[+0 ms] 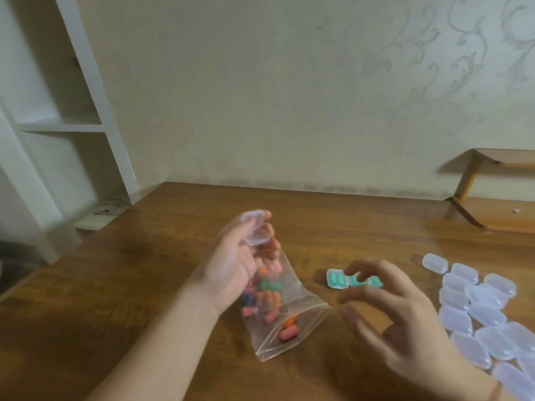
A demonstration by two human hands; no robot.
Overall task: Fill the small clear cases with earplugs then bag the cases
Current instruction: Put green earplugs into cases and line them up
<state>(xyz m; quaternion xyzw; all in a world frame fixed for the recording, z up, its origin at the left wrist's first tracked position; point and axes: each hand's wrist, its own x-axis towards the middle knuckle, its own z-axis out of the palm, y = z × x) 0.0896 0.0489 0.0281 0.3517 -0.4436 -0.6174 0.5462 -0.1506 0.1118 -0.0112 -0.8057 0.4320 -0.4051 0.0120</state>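
Observation:
My left hand holds a small clear case hinged open, up above the table. Under that hand lies a clear zip bag with several coloured earplugs inside, in pink, orange, green and purple. My right hand hovers to the right of the bag, fingers spread and curled, holding nothing. Behind its fingertips on the table lie two clear cases with green earplugs in them. A heap of several closed clear cases covers the table at the right.
The wooden table runs to a wall at the back. A wooden rack stands at the back right. White shelving stands left of the table.

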